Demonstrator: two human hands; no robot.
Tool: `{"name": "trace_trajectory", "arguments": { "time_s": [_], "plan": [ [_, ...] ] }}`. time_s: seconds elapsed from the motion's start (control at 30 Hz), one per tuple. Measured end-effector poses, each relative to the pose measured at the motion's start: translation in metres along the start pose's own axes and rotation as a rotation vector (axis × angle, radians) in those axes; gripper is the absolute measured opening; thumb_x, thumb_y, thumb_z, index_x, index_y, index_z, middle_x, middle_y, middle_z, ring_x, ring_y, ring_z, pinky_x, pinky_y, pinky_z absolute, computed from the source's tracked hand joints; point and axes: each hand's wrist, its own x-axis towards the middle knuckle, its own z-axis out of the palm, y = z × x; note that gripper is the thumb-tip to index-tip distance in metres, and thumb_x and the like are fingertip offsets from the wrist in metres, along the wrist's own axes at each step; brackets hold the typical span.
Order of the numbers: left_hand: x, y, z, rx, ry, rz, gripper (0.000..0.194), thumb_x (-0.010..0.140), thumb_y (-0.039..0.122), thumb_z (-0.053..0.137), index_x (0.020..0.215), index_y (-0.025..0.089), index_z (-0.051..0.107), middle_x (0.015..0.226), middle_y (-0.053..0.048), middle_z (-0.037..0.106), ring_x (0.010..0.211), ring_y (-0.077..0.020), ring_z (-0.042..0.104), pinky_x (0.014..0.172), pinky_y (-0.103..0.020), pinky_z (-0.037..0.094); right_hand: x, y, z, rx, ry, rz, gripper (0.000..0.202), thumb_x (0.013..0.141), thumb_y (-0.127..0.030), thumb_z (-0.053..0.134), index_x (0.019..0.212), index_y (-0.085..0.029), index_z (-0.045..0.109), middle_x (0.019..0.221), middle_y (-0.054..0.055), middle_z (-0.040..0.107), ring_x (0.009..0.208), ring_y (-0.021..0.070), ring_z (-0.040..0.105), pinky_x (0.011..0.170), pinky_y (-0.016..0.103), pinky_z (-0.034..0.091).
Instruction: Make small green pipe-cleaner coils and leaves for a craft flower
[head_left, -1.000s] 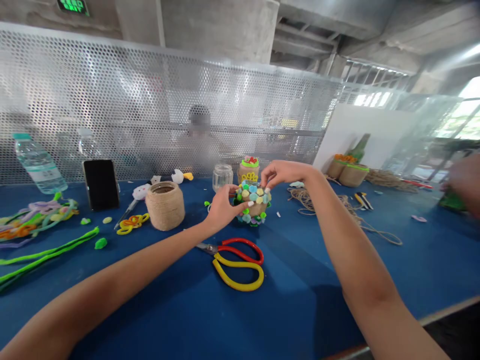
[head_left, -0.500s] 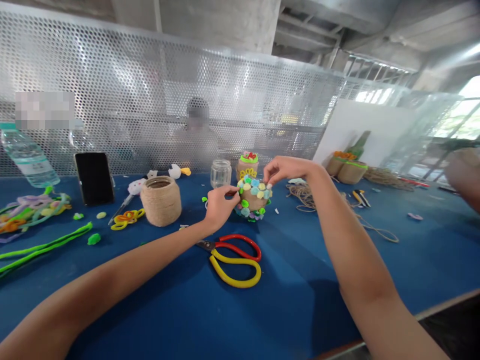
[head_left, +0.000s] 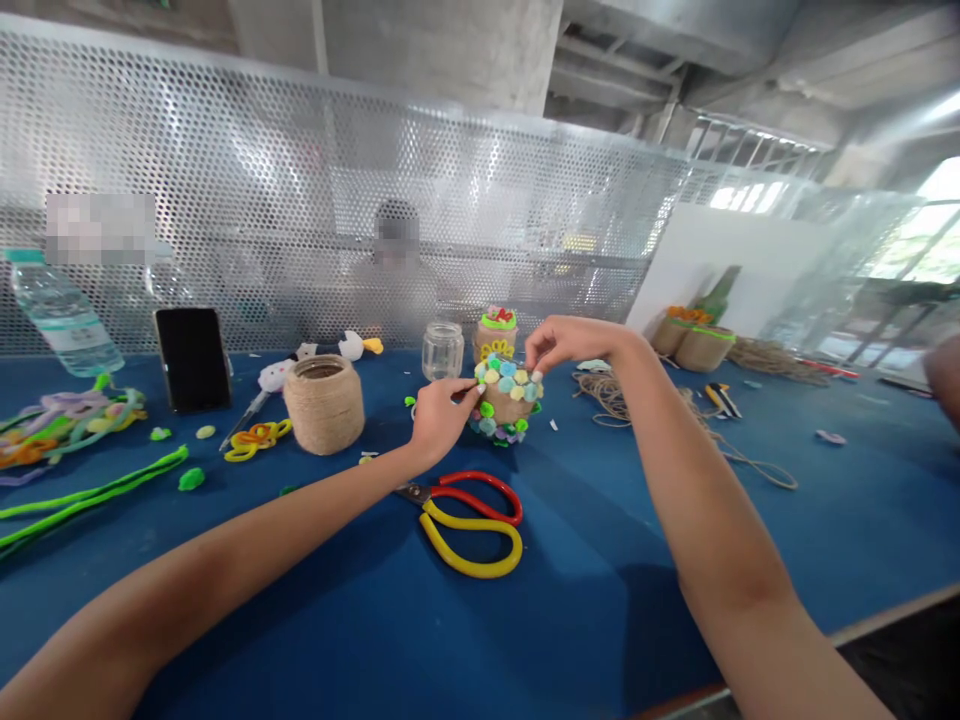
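A twine-covered jar (head_left: pixel 510 403) with rows of pale yellow, blue and green pompoms round its top and bottom stands on the blue table. My left hand (head_left: pixel 441 418) is closed at the jar's left side, thumb and fingertips pressed against its rim. At the upper right edge, my right hand (head_left: pixel 559 342) is bent over the jar with its fingers pinched at the pompoms. What the fingertips hold, if anything, is too small to make out. Red-and-yellow-handled scissors (head_left: pixel 472 525) lie in front of the jar.
A plain twine-wrapped jar (head_left: pixel 324 405), a phone (head_left: pixel 193 360) and a water bottle (head_left: pixel 66 320) stand left. Behind are a glass jar (head_left: pixel 442 352) and a decorated jar (head_left: pixel 495 338). Loose twine (head_left: pixel 606 395) and a cutter (head_left: pixel 722 400) lie right. A person sits beyond the mesh.
Both hands stay at the jar with almost no movement. The view has shifted slightly, and the blurred arm at the right edge shows less.
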Motion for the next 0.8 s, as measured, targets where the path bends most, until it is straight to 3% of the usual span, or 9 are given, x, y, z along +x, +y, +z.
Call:
{"name": "trace_trajectory", "arguments": {
  "time_s": [0.23,0.47,0.57,0.67,0.8],
  "plan": [
    [0.009,-0.012,-0.005,0.016,-0.029,0.016,0.021,0.089,0.032,0.052,0.092,0.013,0.060,0.092,-0.004,0.062,0.081,-0.0148,0.060,0.074,-0.033,0.052,-0.002,0.005,0.000,0.026,-0.009,0.006,0.011,0.067,-0.029,0.065,0.071,-0.018,0.065,0.074,0.001,0.065,0.069,0.0139,0.057,0.066,0.027,0.043],
    [0.029,-0.026,-0.022,-0.001,0.066,-0.096,0.023,0.090,0.032,0.050,0.095,0.011,0.058,0.083,-0.002,0.061,0.069,-0.0116,0.060,0.062,-0.027,0.053,-0.002,0.005,0.000,0.050,-0.031,-0.003,0.016,0.065,-0.033,0.068,0.071,-0.018,0.066,0.072,0.000,0.065,0.068,0.0136,0.057,0.066,0.028,0.042],
    [0.047,-0.009,-0.031,0.034,0.122,-0.030,0.023,0.091,0.031,0.049,0.097,0.011,0.058,0.088,-0.004,0.062,0.077,-0.0139,0.062,0.070,-0.032,0.053,0.000,0.003,0.000,0.050,-0.037,-0.013,0.017,0.065,-0.034,0.068,0.072,-0.018,0.067,0.074,0.001,0.066,0.070,0.0141,0.058,0.067,0.028,0.042],
    [0.069,0.021,-0.032,0.087,0.092,0.085,0.022,0.091,0.028,0.048,0.102,0.011,0.057,0.098,-0.006,0.062,0.089,-0.0162,0.061,0.079,-0.036,0.051,0.002,0.001,0.001,0.045,-0.045,-0.023,0.018,0.065,-0.034,0.069,0.072,-0.018,0.067,0.073,0.001,0.067,0.068,0.0143,0.058,0.066,0.028,0.043],
    [0.087,0.046,-0.025,0.216,-0.182,0.184,0.018,0.086,0.029,0.057,0.087,0.011,0.061,0.084,-0.002,0.064,0.079,-0.0145,0.062,0.075,-0.034,0.051,0.004,0.000,0.002,0.044,-0.043,-0.034,0.018,0.065,-0.033,0.069,0.073,-0.017,0.068,0.075,0.001,0.068,0.071,0.0147,0.059,0.068,0.028,0.044]
  ]
}}
